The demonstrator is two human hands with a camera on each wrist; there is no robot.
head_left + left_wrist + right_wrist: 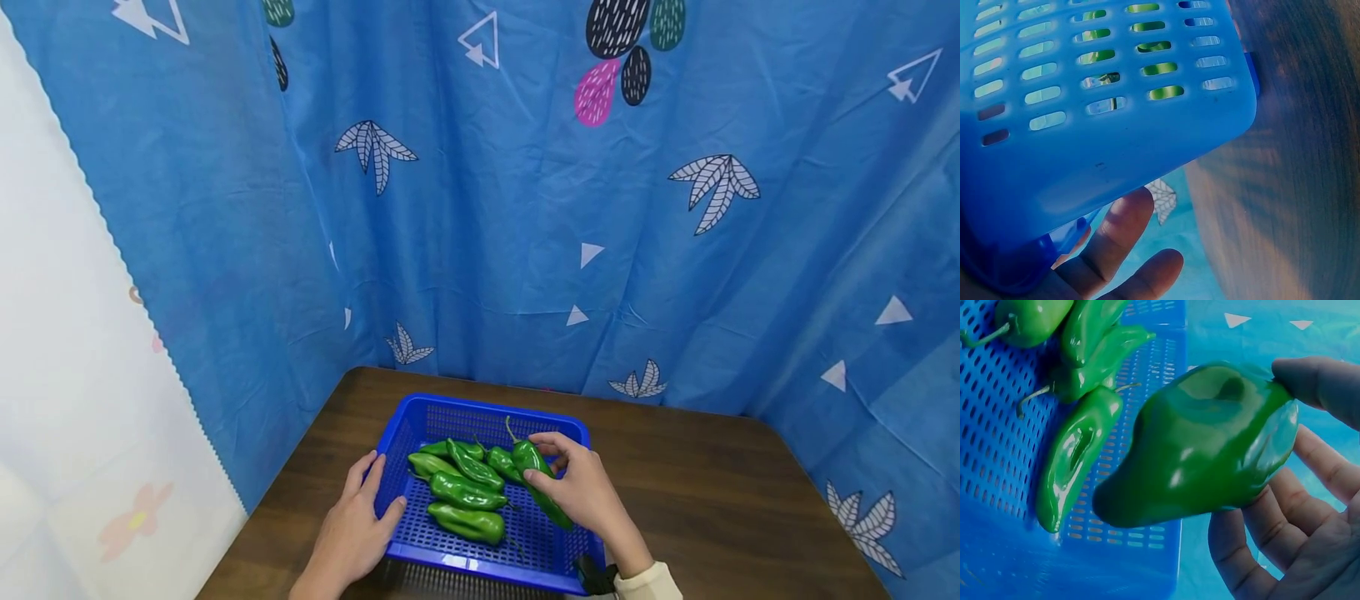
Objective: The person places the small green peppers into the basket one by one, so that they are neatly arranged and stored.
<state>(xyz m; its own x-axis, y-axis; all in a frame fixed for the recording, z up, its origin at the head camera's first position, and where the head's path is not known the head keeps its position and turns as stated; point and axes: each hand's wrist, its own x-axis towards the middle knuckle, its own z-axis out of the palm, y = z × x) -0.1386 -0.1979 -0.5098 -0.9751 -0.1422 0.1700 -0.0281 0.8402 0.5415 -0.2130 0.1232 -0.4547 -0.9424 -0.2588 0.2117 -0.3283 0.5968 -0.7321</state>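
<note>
A green pepper (pixel 528 456) with a long curved stem is held in my right hand (pixel 577 483), between thumb and fingers, over the right side of the blue plastic basket (pixel 450 560). In the right wrist view this pepper (pixel 1197 444) fills the middle, its stem end out of sight. Several other green peppers (pixel 468 492) lie in the basket's left and middle part. My left hand (pixel 352 529) rests at the basket's left rim with fingers extended. From the left wrist view, its fingers (pixel 1110 240) show beside the perforated wall (pixel 1104 162).
The basket stands on a dark brown wooden table (pixel 690 500). Behind and on the right hangs a blue patterned curtain (pixel 510 208); a white cloth (pixel 82 333) hangs at the left. A dark strap (pixel 592 573) is on the right wrist.
</note>
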